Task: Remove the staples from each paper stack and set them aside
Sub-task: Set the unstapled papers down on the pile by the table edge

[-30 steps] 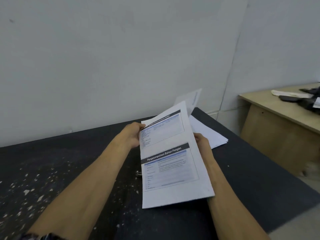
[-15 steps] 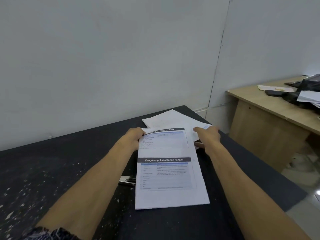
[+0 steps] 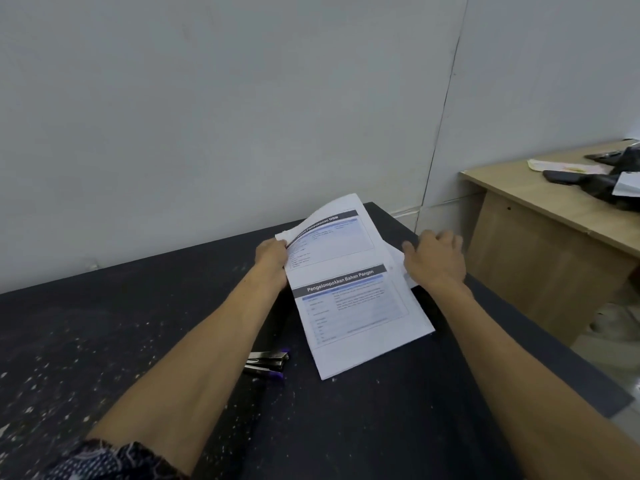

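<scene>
Midway along the bench's (image 3: 104,341) far edge, the left hand (image 3: 273,259) pinches the printed paper stack's (image 3: 353,299) upper-left corner; the right hand (image 3: 434,259), fingers loosely curled, rests on sheets (image 3: 401,268) beside it.

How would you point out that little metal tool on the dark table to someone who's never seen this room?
Start at the black table against the grey wall. Near its middle, just right of the left forearm and left of the printed paper stack, lies the staple remover. It is the only small shiny metal thing there, with purple tips.
</scene>
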### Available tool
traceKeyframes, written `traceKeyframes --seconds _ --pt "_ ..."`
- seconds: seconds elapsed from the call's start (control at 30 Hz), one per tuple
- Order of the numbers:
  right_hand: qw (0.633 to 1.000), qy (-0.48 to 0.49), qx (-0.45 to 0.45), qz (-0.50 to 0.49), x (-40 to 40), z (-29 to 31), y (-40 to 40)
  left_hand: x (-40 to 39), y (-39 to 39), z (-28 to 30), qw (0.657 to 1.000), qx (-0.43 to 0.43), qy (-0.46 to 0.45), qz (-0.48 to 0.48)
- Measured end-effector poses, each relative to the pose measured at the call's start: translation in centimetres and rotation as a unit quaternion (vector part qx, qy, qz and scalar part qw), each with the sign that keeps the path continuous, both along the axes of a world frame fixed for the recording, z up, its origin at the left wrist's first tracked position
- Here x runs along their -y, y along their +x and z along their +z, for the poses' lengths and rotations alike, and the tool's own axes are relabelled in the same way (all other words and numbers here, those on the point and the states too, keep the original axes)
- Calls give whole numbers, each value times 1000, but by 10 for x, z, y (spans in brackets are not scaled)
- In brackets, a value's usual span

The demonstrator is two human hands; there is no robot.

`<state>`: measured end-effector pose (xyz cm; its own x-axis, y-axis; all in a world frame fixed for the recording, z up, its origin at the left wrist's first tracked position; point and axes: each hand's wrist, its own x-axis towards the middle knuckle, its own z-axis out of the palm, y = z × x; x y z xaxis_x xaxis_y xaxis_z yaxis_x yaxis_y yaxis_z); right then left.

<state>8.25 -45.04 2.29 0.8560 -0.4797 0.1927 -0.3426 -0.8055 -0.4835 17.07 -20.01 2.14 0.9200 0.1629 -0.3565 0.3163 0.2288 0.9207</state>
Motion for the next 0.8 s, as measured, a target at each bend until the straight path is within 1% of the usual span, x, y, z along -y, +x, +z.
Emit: traceKeyframes --seconds 0.03,0.07,0.13,0.17,0.23,0.3,0.33,0.37,0.47,0.5,0.57,0.6,0.63,0.7,0.73,0.8 --pt "998 19 30 52 0 1 4 3 3 0 1000 19 -5 4" --pt "992 73 32 96 0 3 8 5 4 0 999 39 -12 10" --pt "970 193 -4 147 1 8 14 8 7 0 997 61 -31 20" --pt "959 229 -21 163 4 7 18 9 7 2 997 67 -40 23" --pt "951 248 -69 173 7 2 24 9 8 5 996 73 -50 25" --pt "953 225 -113 169 6 -2 27 9 10 7 995 72 -65 21" --pt "952 223 -120 173 6 -4 30 9 10 9 995 69 -74 14" --pt "945 241 -122 182 5 -5 31 10 11 11 995 69 -78 9" --pt "910 347 -107 201 6 -2 32 15 12 13 995 77 -65 26" --pt "909 354 -96 198 7 -1 34 17 13 12 996 70 -51 36" --pt "923 337 -61 174 13 2 41 18 11 9 998 43 -38 28" --pt "935 315 -46 158 16 4 45 19 12 6 999 30 -23 8" --pt "945 291 -36 145 19 5 51 20 11 2 999 22 10 -23" --pt "960 243 -26 133 24 6 63 23 7 -5 991 20 95 -91" --pt "966 222 -28 132 25 6 69 25 5 -8 981 21 146 -122" --pt "974 181 -40 133 24 5 79 27 3 -16 951 41 258 -165"
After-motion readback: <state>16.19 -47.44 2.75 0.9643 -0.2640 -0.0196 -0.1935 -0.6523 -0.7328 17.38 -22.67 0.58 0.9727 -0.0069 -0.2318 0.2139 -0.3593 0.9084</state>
